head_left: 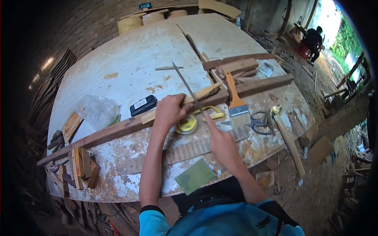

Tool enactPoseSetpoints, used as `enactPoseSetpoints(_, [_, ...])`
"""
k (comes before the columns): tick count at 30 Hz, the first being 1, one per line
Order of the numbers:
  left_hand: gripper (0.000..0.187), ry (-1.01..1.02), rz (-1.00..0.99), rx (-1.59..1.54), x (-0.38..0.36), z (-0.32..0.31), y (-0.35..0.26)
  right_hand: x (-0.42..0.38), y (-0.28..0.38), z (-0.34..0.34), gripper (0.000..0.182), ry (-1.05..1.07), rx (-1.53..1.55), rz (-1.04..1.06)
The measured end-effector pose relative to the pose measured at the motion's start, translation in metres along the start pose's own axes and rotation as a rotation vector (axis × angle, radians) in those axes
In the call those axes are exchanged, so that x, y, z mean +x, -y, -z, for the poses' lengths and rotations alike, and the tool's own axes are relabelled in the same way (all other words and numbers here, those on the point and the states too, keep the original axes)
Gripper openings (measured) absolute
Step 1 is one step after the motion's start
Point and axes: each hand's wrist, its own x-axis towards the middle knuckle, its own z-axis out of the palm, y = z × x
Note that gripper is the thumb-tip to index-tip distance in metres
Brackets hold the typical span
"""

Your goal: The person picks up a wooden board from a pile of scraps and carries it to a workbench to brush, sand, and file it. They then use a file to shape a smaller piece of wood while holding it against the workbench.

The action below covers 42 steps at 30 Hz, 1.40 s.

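Observation:
My left hand (170, 111) presses down on a pale wooden piece (204, 93) that lies on a long dark wooden batten (118, 129) across the workbench. My right hand (220, 139) grips the handle end of a thin metal file (188, 88), whose blade slants up and away over the pale piece. A yellow tape measure (186, 124) sits just below the two hands. The ribbed strip of wood (185, 151) lies flat under my right wrist.
A paintbrush with an orange handle (235, 98), scissors (260, 122), a hammer (286, 135), a green sandpaper sheet (195, 176), a black box (143, 105), a plastic bag (98, 110) and wood offcuts (80, 167) lie on the white bench (130, 55). A person (314, 41) sits far right.

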Motion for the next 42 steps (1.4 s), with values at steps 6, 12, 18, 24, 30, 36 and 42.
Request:
enactPoseSetpoints(6, [0.036, 0.008, 0.040, -0.003, 0.000, 0.000, -0.004, 0.023, 0.010, -0.019, 0.071, -0.068, -0.059, 0.010])
enactPoseSetpoints(12, [0.034, -0.017, 0.022, -0.008, 0.000, 0.001, -0.002, 0.031, 0.017, -0.017, 0.081, -0.084, -0.114, 0.042])
enactPoseSetpoints(18, [0.035, -0.019, 0.017, 0.040, 0.003, -0.001, 0.000, 0.006, 0.007, -0.001, 0.078, 0.008, -0.055, -0.008])
enactPoseSetpoints(24, [0.034, 0.010, 0.042, 0.015, 0.003, 0.004, -0.004, 0.034, 0.009, -0.007, 0.077, -0.007, -0.034, -0.001])
enactPoseSetpoints(30, [0.027, -0.088, -0.004, -0.054, 0.000, 0.001, -0.005, 0.041, 0.019, -0.012, 0.074, -0.010, -0.129, -0.045])
enactPoseSetpoints(36, [0.026, -0.060, -0.007, -0.084, 0.002, -0.002, 0.001, 0.019, 0.007, -0.006, 0.071, 0.019, -0.066, -0.046])
enactPoseSetpoints(42, [0.032, -0.038, 0.003, -0.039, 0.004, 0.001, -0.001, 0.059, 0.013, -0.024, 0.070, -0.074, -0.090, -0.006])
